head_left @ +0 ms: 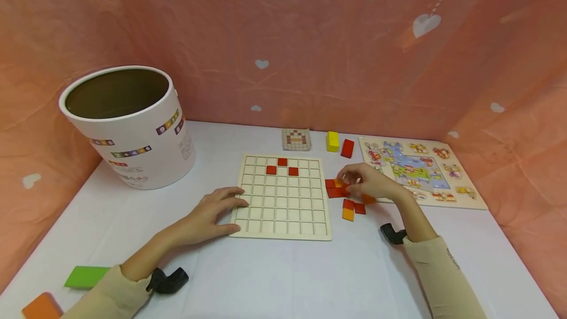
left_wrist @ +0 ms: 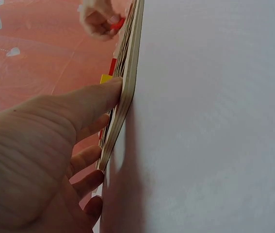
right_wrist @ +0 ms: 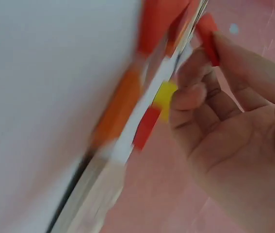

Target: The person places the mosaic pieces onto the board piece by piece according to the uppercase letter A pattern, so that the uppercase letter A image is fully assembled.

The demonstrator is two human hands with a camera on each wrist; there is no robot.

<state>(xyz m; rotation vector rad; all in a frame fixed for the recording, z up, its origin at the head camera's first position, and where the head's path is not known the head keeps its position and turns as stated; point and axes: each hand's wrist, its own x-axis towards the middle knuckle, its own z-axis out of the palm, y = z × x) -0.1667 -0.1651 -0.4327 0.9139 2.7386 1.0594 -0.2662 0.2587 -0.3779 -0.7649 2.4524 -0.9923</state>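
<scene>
head: bright | left wrist: dim, soft shadow | right wrist: orange tile [right_wrist: 119,108] seemingly motion-blurred

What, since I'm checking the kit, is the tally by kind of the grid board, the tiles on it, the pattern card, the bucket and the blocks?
Grid board: 1
Red tiles on it: 3
Pattern card: 1
Bucket: 1
Blocks (yellow, red, green, orange): 4
Total: 10
</scene>
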